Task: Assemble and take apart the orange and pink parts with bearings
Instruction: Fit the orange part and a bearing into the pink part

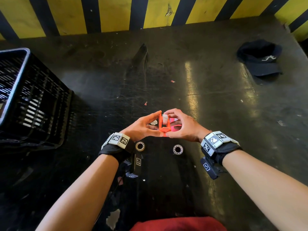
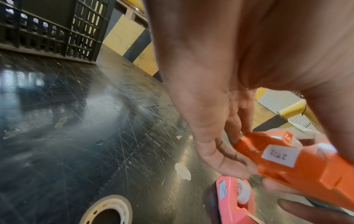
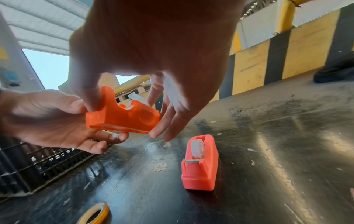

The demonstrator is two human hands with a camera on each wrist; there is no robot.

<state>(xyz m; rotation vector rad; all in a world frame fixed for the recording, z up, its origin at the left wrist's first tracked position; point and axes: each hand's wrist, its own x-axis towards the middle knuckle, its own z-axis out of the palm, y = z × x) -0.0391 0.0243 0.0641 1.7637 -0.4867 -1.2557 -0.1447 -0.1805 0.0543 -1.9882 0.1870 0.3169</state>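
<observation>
I hold the orange part (image 1: pixel 164 124) above the dark, scratched counter (image 1: pixel 216 104), both of my hands closed around it. My left hand (image 1: pixel 141 126) cups it from below and the side, thumb and fingers curled against its body; my right hand (image 1: pixel 181 125) pinches it from above, thumb on the raised end and fingertips at the far end. In its open top sits a white roll (image 1: pixel 165 119), seated between the two orange walls. A white label marked with handwritten digits (image 2: pixel 277 155) is stuck to one side of the part.

The pink part (image 3: pixel 200 162) stands on the counter just beyond and beneath my hands, apart from them, and its slot holds a white roll (image 3: pixel 198 149) of its own, behind a small metal strip at the front.

Two bearings lie flat on the counter near my wrists: one bearing (image 1: pixel 140 146) just beside my left wrist band, the other bearing (image 1: pixel 178 149) close to my right wrist and well apart from the first.

A black slatted crate (image 1: pixel 28 97) stands at my left on the counter; I cannot tell what is inside it. A dark cap (image 1: pixel 260 58) lies at the far right, below the yellow-and-black striped wall (image 1: pixel 116 14).
</observation>
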